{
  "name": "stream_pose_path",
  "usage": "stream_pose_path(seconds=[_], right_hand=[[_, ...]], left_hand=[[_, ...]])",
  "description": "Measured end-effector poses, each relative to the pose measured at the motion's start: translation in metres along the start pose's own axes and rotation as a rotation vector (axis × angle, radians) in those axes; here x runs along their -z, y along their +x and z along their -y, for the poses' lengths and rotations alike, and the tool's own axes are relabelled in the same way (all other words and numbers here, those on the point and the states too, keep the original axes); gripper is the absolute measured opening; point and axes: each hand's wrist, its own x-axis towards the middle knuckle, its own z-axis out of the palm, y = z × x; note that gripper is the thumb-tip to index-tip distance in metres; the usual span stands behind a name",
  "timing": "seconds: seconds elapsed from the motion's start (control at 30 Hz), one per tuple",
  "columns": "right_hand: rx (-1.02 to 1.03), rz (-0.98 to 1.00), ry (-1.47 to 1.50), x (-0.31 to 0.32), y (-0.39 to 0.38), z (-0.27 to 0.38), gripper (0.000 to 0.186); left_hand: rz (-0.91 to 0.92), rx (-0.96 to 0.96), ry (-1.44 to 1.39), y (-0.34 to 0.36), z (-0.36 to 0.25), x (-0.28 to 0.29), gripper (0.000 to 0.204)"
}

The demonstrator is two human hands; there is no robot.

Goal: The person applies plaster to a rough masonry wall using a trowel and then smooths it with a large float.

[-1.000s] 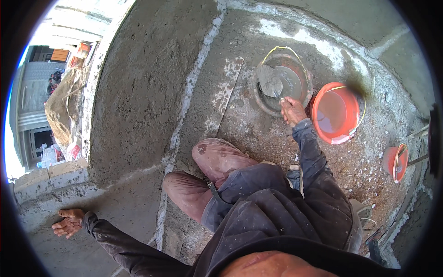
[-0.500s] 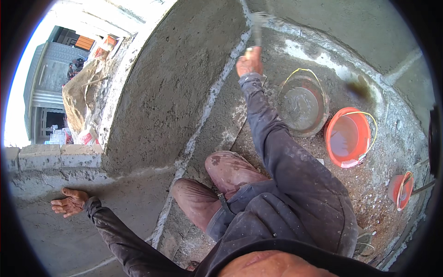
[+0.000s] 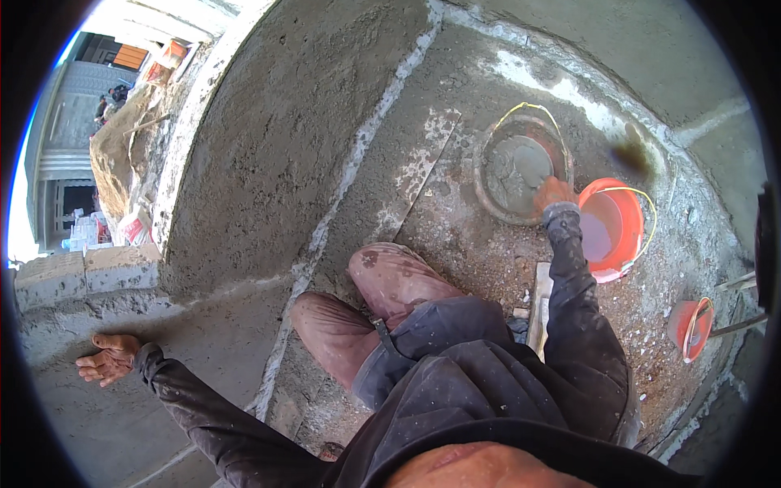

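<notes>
My right hand [image 3: 555,193] is down at the near right of the round, mortar-caked bucket with a yellow handle [image 3: 482,183], fingers curled round a trowel with a rounded, grey-smeared blade [image 3: 533,163]! The blade lies inside the bucket, on the wet grey mortar [image 3: 506,185]; its grip is hidden under my fist. Just right sits a bright orange plastic bucket [image 3: 632,221], cloudy liquid inside. Way out left, my left hand [image 3: 110,359] holds nothing, fingers spread by the smooth grey mortar surface [image 3: 220,342]; whether it touches, I can't tell.
</notes>
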Motion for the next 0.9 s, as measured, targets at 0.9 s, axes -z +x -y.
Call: stream_pose_path(seconds=[0.9], right_hand=[[-0.101,-0.305,1.206,0.105,0.144,0.275,0.050]], left_hand=[[-0.070,-0.072,0.082,0.004,0.031,-0.016,0.097]])
